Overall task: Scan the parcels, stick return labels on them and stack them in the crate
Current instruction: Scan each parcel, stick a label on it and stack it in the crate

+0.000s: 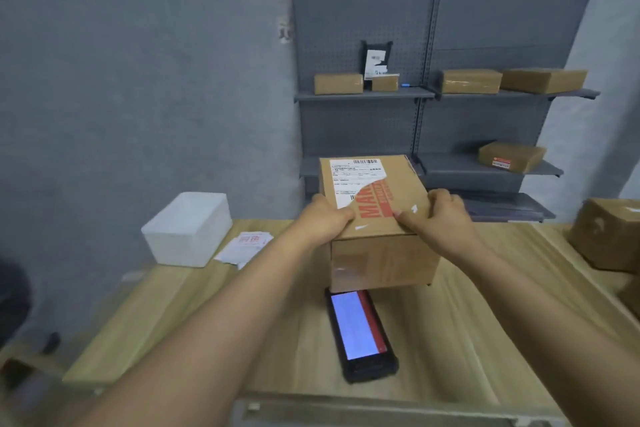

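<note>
— So where does this parcel stand?

— Mid-labelling, I'd judge. The cardboard box (377,218) sits at the middle of the wooden table (467,322), and a white label (349,180) covers the far left of its top, with its near right corner curled up off the red print. The left hand (323,218) has its fingers curled on the box's near left edge, at the label's near end; the right hand (440,215) pinches at the top near the near right edge. Whether it grips the label corner or a scrap of backing, I cannot tell.

— Scanned already?

— Can't say. The handheld scanner (360,333) lies flat at six o'clock from the box, screen lit, just beside its near face.

— And what's left?

— Smoothing the label, then stacking. No crate is plainly in view; the white foam box (188,229) sits at nine o'clock. More parcels wait: one brown carton (606,236) at three o'clock on the table, others on the grey shelves (485,94) at twelve.

— Room to move?

— Open wood to the near right. Loose label sheets (246,246) lie at nine o'clock, and the table's left edge falls away just beyond them.
</note>
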Demonstrator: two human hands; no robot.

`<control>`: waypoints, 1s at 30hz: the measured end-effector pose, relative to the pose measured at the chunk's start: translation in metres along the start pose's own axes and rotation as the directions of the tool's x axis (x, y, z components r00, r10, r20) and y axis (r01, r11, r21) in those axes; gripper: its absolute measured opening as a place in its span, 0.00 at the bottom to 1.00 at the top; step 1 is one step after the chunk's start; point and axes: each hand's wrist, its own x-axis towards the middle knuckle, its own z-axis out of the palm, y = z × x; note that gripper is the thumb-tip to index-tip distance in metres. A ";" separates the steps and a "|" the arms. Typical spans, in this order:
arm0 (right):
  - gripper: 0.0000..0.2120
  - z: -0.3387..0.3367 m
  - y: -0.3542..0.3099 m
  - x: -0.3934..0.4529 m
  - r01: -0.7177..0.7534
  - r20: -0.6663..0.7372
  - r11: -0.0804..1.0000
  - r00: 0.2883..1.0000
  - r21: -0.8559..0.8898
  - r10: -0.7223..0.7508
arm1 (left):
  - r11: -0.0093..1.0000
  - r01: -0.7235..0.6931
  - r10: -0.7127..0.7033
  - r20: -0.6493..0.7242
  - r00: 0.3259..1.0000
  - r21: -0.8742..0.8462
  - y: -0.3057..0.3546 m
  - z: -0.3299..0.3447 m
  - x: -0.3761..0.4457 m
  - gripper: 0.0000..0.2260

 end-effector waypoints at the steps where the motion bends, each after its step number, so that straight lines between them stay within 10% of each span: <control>1: 0.34 0.011 -0.014 -0.007 0.016 0.013 1.000 1.000 0.009 -0.016 | 1.000 0.013 -0.013 -0.012 1.000 -0.006 -0.011 -0.017 -0.008 0.25; 30: 0.30 0.127 -0.113 -0.134 0.043 0.289 0.999 0.957 -0.023 -0.034 | 0.972 0.217 -0.216 -0.024 0.976 0.089 -0.158 -0.134 -0.103 0.32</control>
